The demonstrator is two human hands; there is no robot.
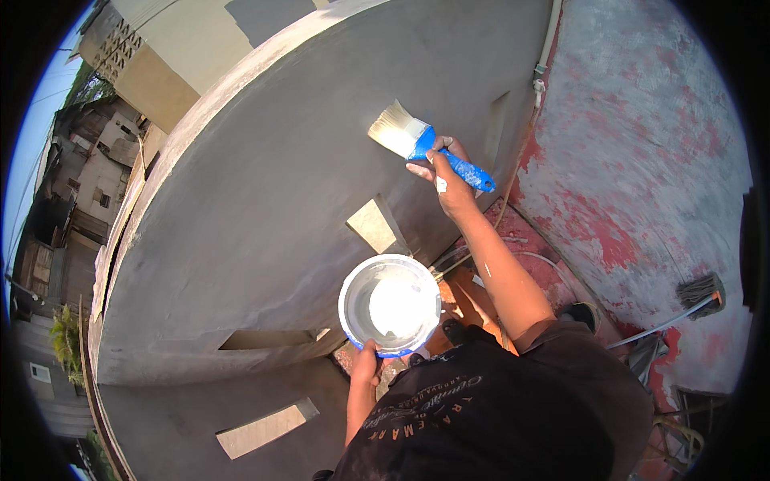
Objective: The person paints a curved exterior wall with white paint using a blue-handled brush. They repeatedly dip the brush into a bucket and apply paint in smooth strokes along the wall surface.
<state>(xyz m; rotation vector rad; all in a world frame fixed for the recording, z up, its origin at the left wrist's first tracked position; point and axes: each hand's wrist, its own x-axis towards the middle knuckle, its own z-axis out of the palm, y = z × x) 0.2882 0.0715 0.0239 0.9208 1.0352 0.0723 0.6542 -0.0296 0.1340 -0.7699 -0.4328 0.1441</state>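
The grey wall [241,200] bends past the bucket's 9 o'clock. At the bucket's 7 o'clock, the left hand [366,365] grips the rim, other fingers hidden beneath. The bucket [361,309], near 6 o'clock of the view's centre, holds white liquid [399,306]; probably weighty and apt to slosh, it wants a level hold at rim and base. Toward its 12 o'clock, the brush [423,143] points bristles to 10; it should feel light, soft-tipped, perhaps slick where smeared. The right hand [449,183] wraps its handle near the ferrule, a sensible hold.
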